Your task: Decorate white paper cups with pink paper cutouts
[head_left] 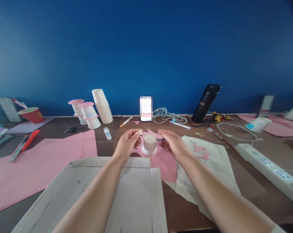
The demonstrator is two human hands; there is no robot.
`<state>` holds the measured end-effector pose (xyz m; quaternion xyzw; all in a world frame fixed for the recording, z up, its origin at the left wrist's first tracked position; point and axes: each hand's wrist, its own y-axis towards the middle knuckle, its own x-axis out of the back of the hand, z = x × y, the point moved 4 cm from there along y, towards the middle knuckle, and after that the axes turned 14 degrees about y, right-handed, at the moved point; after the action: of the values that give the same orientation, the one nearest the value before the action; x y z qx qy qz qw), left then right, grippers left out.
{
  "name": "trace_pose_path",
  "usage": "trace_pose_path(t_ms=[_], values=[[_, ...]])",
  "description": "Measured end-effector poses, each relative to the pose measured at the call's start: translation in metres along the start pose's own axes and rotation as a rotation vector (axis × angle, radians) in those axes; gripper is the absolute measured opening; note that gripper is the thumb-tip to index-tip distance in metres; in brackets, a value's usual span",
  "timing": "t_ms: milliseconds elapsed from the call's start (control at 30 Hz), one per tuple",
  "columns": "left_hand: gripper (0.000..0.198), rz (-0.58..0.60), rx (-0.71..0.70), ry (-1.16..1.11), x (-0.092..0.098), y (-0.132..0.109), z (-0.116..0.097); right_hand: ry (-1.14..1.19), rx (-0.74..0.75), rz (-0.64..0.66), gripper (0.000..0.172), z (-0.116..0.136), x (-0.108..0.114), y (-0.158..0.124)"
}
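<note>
An upside-down white paper cup (149,144) stands on a sheet of pink paper (162,160) in the middle of the table. My left hand (127,143) is just left of the cup, fingers pinched on a small white cap-like piece (140,132). My right hand (173,144) is just right of the cup, closed on a thin dark pen (160,139) whose tip points at the cup's side.
A flat white cardboard tray (136,194) lies near me, printed papers (211,161) to its right, and a large pink sheet (39,161) on the left. Behind stand stacked paper cups (103,105), a glue stick (107,133), a black flask (206,103), cables and a white power strip (270,168).
</note>
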<state>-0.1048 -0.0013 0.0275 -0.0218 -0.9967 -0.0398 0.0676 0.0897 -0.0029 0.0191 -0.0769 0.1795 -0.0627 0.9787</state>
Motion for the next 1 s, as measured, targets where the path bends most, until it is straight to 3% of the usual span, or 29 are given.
trace_pose_path(t_ms=[100,200,467,667,1000], values=[[0.036,0.012,-0.044,-0.062,-0.001,-0.002,-0.006,-0.117,0.194,-0.001,0.029,0.011,-0.004,-0.009],[0.034,0.057,-0.068,-0.086,-0.005,-0.006,-0.012,-0.184,0.361,0.089,0.028,0.022,-0.013,-0.025],[0.028,0.309,-0.053,-0.176,-0.015,-0.014,-0.016,-0.320,0.603,0.168,0.019,0.029,-0.027,-0.048],[0.029,0.396,-0.047,-0.171,-0.020,-0.017,-0.016,-0.307,0.556,0.229,0.018,0.027,-0.031,-0.048],[0.031,0.397,-0.041,-0.033,-0.019,-0.019,-0.016,-0.220,0.324,0.329,0.022,0.021,-0.034,-0.042]])
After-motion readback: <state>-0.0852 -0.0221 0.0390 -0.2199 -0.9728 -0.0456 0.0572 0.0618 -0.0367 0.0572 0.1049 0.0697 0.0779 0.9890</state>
